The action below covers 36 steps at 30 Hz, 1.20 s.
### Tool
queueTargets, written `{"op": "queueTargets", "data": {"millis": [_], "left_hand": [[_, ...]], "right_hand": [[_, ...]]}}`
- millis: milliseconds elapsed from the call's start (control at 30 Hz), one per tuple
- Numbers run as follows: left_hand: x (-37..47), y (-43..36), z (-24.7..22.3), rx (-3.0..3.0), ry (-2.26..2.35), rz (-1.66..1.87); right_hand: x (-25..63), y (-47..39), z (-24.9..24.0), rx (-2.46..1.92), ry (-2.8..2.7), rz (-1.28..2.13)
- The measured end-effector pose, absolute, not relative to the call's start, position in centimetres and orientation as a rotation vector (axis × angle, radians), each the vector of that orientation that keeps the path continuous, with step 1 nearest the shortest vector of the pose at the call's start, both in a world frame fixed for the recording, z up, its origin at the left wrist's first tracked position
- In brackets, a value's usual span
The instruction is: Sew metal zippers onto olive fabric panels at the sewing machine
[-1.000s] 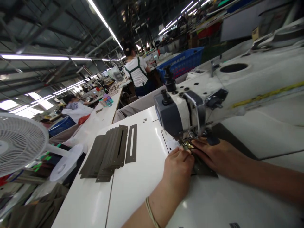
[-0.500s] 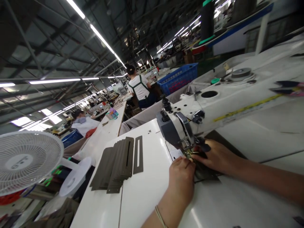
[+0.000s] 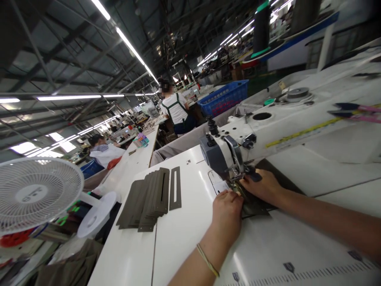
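A white sewing machine [image 3: 233,145] stands on the table, its needle and presser foot above a dark olive fabric piece [image 3: 254,208]. My left hand [image 3: 228,212] is closed on the near left edge of this fabric, fingertips just in front of the presser foot. On the foot's right side, my right hand [image 3: 264,184] has its fingers closed on the same piece, part of which spreads out behind the wrist. The fingertips and the stitching spot are partly hidden by the machine head. Left of the machine lie a stack of olive panels [image 3: 145,198] and one slotted panel [image 3: 175,188].
A white fan [image 3: 32,194] stands at the left. Pink-handled snips [image 3: 357,111] and a yellow measuring tape [image 3: 300,133] are on the machine arm. Behind are a blue crate [image 3: 223,97] and a person in a white shirt [image 3: 175,109]. Another person [image 3: 104,151] sits farther left.
The view has shifted slightly, bringing a ruler scale into sight at the bottom. Both hands stay at the presser foot on the fabric, with only slight movement.
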<state>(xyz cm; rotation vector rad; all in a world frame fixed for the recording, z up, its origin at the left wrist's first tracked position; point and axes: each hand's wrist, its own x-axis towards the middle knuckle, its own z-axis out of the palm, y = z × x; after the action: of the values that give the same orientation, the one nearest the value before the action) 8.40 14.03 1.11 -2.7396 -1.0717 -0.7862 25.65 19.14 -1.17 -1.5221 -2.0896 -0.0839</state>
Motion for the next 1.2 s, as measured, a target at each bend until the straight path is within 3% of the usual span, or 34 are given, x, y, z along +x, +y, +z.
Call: {"op": "queueTargets", "data": {"millis": [267,533,700,833,1067,1200], "left_hand": [[8.0,12.9,0.9,-2.792,-1.295,-0.911],[8.1,12.3,1.3,-2.706,-1.293,-0.980],[8.1,12.2,1.6,-2.497,-1.544,-0.879],[8.0,12.4,1.9,-2.641,-1.395,-1.011],[8.3,12.2,2.5,-2.666,-1.250,-0.567],[8.6,11.9,2.6,-2.597,-1.239,-0.493]], "right_hand": [[28.3,12.6,-1.9,-0.846,-2.298,-0.188],[28.1,13.4,-2.2,-0.804,-2.352,-0.341],[28.5,13.7,-1.1,-0.768,-2.383,-0.236],[28.6,13.6,-0.5,-0.738,-2.372,-0.224],[28.3,13.3,-0.7,-0.672,-2.352,-0.367],[28.1,13.0,-1.0,-0.730,-2.356,-0.411]]}}
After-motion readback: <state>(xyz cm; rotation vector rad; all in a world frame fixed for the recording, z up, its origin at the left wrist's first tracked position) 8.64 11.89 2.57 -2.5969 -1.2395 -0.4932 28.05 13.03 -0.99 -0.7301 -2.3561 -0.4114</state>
